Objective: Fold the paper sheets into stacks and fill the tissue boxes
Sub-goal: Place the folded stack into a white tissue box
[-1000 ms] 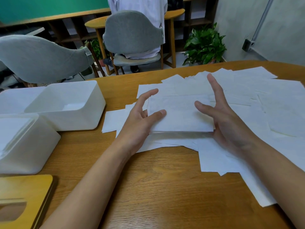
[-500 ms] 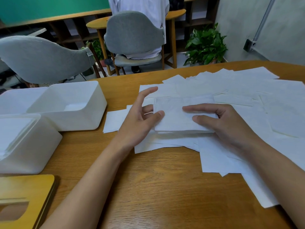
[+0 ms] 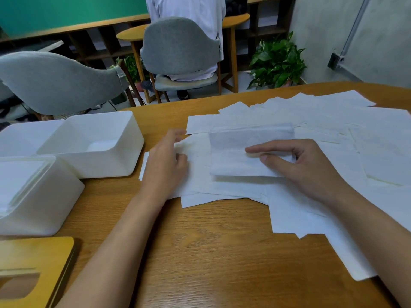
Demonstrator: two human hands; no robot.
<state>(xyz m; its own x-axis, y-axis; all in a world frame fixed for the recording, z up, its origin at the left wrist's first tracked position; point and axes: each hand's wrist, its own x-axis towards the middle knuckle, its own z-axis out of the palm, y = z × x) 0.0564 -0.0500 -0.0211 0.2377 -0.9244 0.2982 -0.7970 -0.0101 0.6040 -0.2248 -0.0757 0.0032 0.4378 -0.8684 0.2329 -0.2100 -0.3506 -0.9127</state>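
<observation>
Loose white paper sheets (image 3: pixel 333 121) cover the right half of the wooden table (image 3: pixel 211 252). A folded stack (image 3: pixel 235 161) lies on top of them in the middle. My right hand (image 3: pixel 307 170) rests on the stack's right part, with index finger and thumb pressing on its top. My left hand (image 3: pixel 165 165) is blurred, just left of the stack, and seems to pinch the edge of a loose sheet (image 3: pixel 195 156) between thumb and fingers. An empty white tissue box (image 3: pixel 104 161) stands open at the left. A second white box (image 3: pixel 44 203), nearer me, holds paper.
A wooden lid with a slot (image 3: pixel 33 270) lies at the near left corner. Another white box or lid (image 3: pixel 20 136) sits at the far left. Grey chairs (image 3: pixel 55 81), a seated person (image 3: pixel 189 30) and a potted plant (image 3: pixel 275 61) are beyond the table's far edge.
My right hand came down flat onto the folded stack. My left hand let go of the stack's left edge and moved left onto a loose sheet.
</observation>
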